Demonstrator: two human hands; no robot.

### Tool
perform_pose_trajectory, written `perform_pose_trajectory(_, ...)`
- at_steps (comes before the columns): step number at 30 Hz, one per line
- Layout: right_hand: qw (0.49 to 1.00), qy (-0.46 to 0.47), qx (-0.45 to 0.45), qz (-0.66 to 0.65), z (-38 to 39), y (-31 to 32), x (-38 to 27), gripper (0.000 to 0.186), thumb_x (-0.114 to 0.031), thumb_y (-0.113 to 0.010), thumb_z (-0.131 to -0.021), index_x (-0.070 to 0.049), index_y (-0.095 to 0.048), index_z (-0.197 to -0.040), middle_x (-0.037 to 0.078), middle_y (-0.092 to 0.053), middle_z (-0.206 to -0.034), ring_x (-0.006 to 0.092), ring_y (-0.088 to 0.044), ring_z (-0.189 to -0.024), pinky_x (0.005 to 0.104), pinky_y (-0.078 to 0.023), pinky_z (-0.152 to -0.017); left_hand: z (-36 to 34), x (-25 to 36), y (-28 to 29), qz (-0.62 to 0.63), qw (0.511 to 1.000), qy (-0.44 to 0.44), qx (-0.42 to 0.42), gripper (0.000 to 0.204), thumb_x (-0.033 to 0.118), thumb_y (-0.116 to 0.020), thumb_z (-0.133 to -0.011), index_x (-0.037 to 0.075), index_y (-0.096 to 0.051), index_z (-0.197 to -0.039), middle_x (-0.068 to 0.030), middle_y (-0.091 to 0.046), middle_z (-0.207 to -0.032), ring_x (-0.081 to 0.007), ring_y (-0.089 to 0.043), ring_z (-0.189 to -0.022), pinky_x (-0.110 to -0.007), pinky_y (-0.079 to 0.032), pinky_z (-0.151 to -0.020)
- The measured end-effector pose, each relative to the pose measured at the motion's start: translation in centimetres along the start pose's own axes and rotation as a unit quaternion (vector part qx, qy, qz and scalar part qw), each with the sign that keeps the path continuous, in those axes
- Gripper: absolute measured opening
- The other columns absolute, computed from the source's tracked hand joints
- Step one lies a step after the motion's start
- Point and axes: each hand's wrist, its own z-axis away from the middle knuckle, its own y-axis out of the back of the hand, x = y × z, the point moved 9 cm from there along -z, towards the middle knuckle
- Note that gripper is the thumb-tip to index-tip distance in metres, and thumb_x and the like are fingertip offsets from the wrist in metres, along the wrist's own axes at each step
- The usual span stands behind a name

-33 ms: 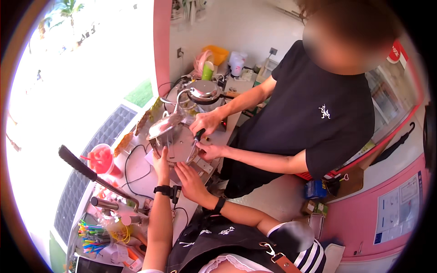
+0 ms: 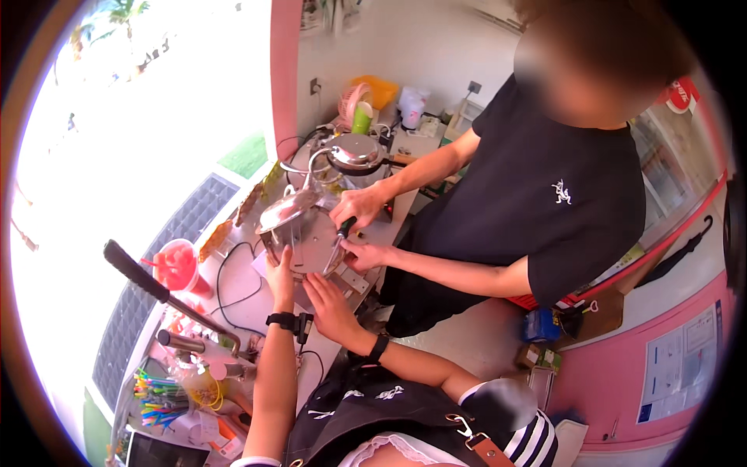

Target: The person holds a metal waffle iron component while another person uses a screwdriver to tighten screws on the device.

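Observation:
A round metal appliance (image 2: 315,243) is tipped up on the counter, its flat grey plate facing up and a shiny domed part (image 2: 285,208) on its left. My left hand (image 2: 282,276) grips its near left side. On the near rim rest the fingers of my right hand (image 2: 328,302), which steadies it; the thumb is hidden. Across from me a co-worker's hand (image 2: 359,206) holds a screwdriver (image 2: 345,228) with a dark green and black handle. The co-worker's other hand (image 2: 362,254) is at the shaft, near the plate's right edge. The tip is hard to make out.
Behind stands a similar appliance with a round shiny lid (image 2: 355,152). To my left are a red cup (image 2: 180,268), a long black-handled lever (image 2: 148,280) and colourful straws (image 2: 159,397). A dark cable (image 2: 219,292) runs over the counter. The co-worker (image 2: 545,179) stands close on the right.
The whole view has shifted slightly, so things sit a little further right. Both my hands stay on the appliance, and the co-worker's hands remain at the screwdriver.

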Motion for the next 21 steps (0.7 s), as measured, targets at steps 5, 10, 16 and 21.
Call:
perform_pose_trajectory(5,0.999,-0.038,0.015,-0.030,-0.3,3.3,-0.4,0.045,0.001,-0.063,-0.073,0.002,-0.060,-0.118,0.020,-0.058,-0.123,0.0370,-0.054,-0.117,0.0455,-0.043,-0.101,0.5,1.3,-2.4,-0.058,0.998,-0.014,0.016,0.057,0.034,-0.073,-0.086,-0.004,-0.056,-0.125,-0.0141,-0.065,-0.115,-0.0223,-0.060,-0.103,-0.033,-0.044,-0.094)
perform_pose_trajectory(10,0.986,-0.133,-0.002,-0.098,-3.1,8.4,-1.7,0.041,-0.010,-0.064,-0.082,-0.007,-0.062,-0.123,0.008,-0.061,-0.062,0.0286,-0.062,-0.056,0.0406,-0.050,-0.056,1.1,2.0,-1.3,-0.107,0.993,-0.013,0.052,0.057,0.038,-0.073,-0.085,-0.001,-0.058,-0.124,-0.0156,-0.067,-0.115,-0.0237,-0.062,-0.105,-0.034,-0.045,-0.093)
perform_pose_trajectory(16,0.985,-0.149,-0.073,-0.057,-2.3,5.5,-0.1,0.055,-0.019,-0.063,-0.085,-0.006,-0.050,-0.137,0.011,-0.062,-0.061,0.0318,-0.062,-0.056,0.0442,-0.050,-0.056,0.6,1.5,-0.7,-0.100,0.994,-0.005,0.041,0.060,0.042,-0.072,-0.084,0.000,-0.058,-0.124,-0.0163,-0.066,-0.116,-0.0256,-0.062,-0.107,-0.035,-0.045,-0.094)
perform_pose_trajectory(21,0.972,-0.166,-0.168,0.000,0.2,1.0,2.0,0.074,-0.021,-0.062,-0.084,-0.005,-0.030,-0.149,0.019,-0.064,-0.064,0.0394,-0.064,-0.061,0.0506,-0.052,-0.060,0.3,0.6,-1.2,-0.107,0.994,-0.001,0.029,0.063,0.045,-0.071,-0.084,0.000,-0.057,-0.126,-0.0171,-0.065,-0.118,-0.0274,-0.061,-0.111,-0.037,-0.043,-0.097)
